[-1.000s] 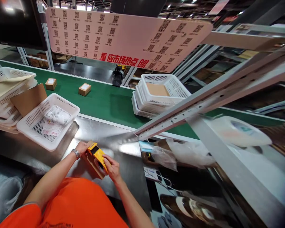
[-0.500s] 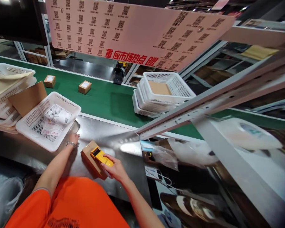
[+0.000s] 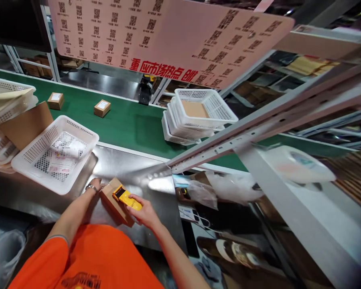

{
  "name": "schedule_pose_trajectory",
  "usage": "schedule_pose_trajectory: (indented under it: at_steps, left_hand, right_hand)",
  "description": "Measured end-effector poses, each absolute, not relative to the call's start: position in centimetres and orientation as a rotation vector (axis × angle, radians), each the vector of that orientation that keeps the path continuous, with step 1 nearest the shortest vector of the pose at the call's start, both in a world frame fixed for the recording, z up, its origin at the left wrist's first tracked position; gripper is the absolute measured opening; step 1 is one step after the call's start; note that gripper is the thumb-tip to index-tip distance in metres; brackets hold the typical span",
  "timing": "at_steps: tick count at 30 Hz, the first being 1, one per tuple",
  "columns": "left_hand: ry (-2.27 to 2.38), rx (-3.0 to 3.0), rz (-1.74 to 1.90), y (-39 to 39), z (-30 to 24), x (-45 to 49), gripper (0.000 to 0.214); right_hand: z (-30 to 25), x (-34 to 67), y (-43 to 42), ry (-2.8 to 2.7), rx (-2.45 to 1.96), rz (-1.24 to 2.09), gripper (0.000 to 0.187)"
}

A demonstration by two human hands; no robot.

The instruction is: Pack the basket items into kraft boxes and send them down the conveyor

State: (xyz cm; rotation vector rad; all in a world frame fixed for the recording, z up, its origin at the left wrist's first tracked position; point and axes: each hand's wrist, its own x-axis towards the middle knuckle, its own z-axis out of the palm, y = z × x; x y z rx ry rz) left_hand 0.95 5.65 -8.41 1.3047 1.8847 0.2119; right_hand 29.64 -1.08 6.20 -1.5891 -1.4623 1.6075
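Well left of the cardboard box: nested white baskets, the uppermost bearing a pale sheet. Beyond the box, top left: one dark screen, cut by the picture's edge. Left of the box, nearer than the baskets: one brown cardboard panel, tilted. Beside the panel, left of the box: one single white basket, perforated, containing clear plastic packets, print partly legible. Beyond the box, to the left: two small cartons, each with a white label, set apart on a green belt. At the box's far left corner: left hand, metal watch at the wrist, fingertips partly hidden; grip or mere contact cannot be told. The box itself: brown, lying slantwise on a metal table, in front of the orange shirt. Over the box's top face: one yellow handheld tool, dark at its far end; contact with the cardboard unclear. At the box's right side: right hand, fingers closed around the tool. High beyond the box: one pink board, printed with square codes and red characters. Beyond the box, to the right: stacked white baskets, cardboard in the topmost. Right of the box: clear plastic bags, crumpled.
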Motion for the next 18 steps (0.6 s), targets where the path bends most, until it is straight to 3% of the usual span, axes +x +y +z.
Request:
schedule_pose_trajectory:
  at_steps: [6,12,18]
  left_hand:
    - [2.021,1.210,0.235,3.5,-7.9,1.5,0.050]
    - [2.030,1.190,0.396,2.0,-6.3,2.0,0.032]
    - [1.734,1.359,0.391,3.9,-3.5,3.5,0.062]
  right_hand:
    - [7.0,29.4,-1.2,-1.400,-1.576,1.698,0.065]
    - [6.8,29.6,-1.2,-1.427,-1.523,1.670,0.059]
    - [6.9,29.6,-0.9,-1.482,-1.536,1.664,0.065]
